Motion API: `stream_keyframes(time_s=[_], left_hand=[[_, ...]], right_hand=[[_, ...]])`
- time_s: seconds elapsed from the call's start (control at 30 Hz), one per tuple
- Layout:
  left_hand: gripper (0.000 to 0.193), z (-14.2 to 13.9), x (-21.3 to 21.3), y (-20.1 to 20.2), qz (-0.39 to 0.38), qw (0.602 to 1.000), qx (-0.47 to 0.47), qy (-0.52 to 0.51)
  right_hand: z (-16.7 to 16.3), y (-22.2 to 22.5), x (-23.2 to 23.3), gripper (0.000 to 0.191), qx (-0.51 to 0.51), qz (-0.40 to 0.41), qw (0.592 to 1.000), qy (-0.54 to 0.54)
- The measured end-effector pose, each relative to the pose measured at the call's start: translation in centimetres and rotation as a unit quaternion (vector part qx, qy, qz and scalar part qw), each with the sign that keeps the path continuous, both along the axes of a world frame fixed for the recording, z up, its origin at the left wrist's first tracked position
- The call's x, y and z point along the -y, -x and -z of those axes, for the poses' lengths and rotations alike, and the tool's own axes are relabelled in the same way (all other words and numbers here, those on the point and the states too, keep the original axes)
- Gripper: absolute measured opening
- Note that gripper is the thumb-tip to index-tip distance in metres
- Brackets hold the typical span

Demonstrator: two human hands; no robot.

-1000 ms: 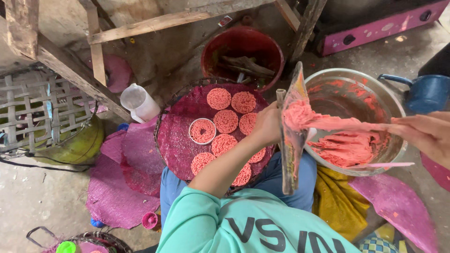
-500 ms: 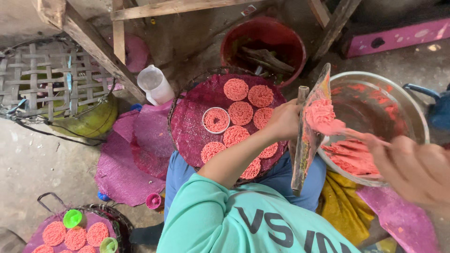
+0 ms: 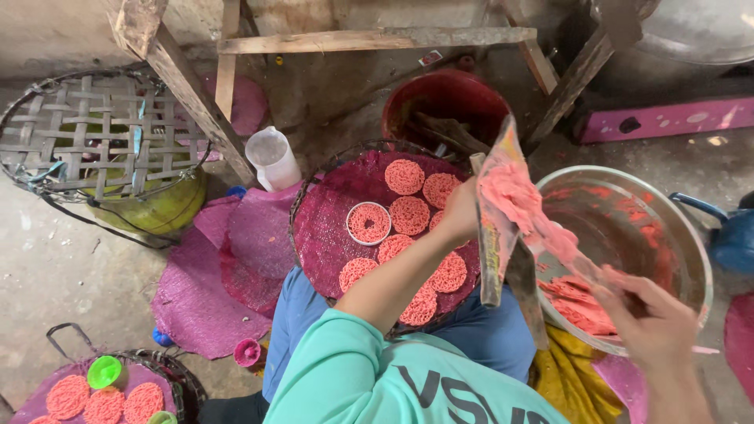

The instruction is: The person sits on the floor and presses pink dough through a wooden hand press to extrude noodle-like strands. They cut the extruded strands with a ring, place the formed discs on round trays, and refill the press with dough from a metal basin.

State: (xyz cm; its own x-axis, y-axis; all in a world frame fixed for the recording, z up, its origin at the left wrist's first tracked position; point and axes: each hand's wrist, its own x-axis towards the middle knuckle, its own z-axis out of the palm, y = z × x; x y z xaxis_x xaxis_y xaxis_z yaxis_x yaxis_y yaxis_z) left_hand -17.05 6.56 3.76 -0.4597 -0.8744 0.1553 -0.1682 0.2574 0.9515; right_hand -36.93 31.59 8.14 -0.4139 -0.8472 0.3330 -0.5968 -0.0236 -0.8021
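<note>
down on the concrete floor [image 3: 63, 267], left hand [image 3: 459, 212] grips the piping bag [image 3: 503, 212], right hand [image 3: 652, 322] closed on pink dough at 3 o'clock, round tray [image 3: 322, 228] about half covered with noodle discs [image 3: 409, 214], 9 o'clock side still bare.

Taking the round purple tray [image 3: 330, 235] on the lap as landmark: bare mesh is lying open along its left half, while pink noodle discs [image 3: 408, 216] and a white ring mould [image 3: 368, 223] are crowding its middle and right. The left hand [image 3: 462, 210] and forearm are crossing its right edge, holding up a dough-smeared bag [image 3: 503, 212] that is blocking passage toward the metal bowl [image 3: 691, 251] to the right. Behind the tray, a red bucket [image 3: 444, 102] and wooden frame legs [image 3: 188, 94] are closing things off; a white jug [image 3: 272, 159] is standing at its upper left. The right hand [image 3: 648, 318] is occupying the bowl's near side.
</note>
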Motion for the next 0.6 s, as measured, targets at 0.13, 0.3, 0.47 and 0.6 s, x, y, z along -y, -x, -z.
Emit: stream_keyframes(time_s=[0.13,0.3,0.47,0.6], left_hand=[[0.056,0.0,-0.2,0.1,0.008,0.998,0.012,0.069],[0.051,0.7,-2.0,2.8,0.045,0.995,0.028,0.080],[0.047,1.0,0.9,0.7,0.092,0.991,-0.029,-0.093],[0.046,1.1,-1.2,1.3,0.089,0.990,0.003,0.109]], right_hand=[[-1.9,2.4,-0.4,0.025,-0.200,0.056,0.973,0.104],[-1.0,0.4,1.5,0.028,-0.412,0.047,0.898,0.146],[-0.2,-0.2,0.3,0.023,-0.187,-0.010,0.980,0.067],[0.0,1.0,1.2,0.020,-0.173,0.079,0.977,0.098]])
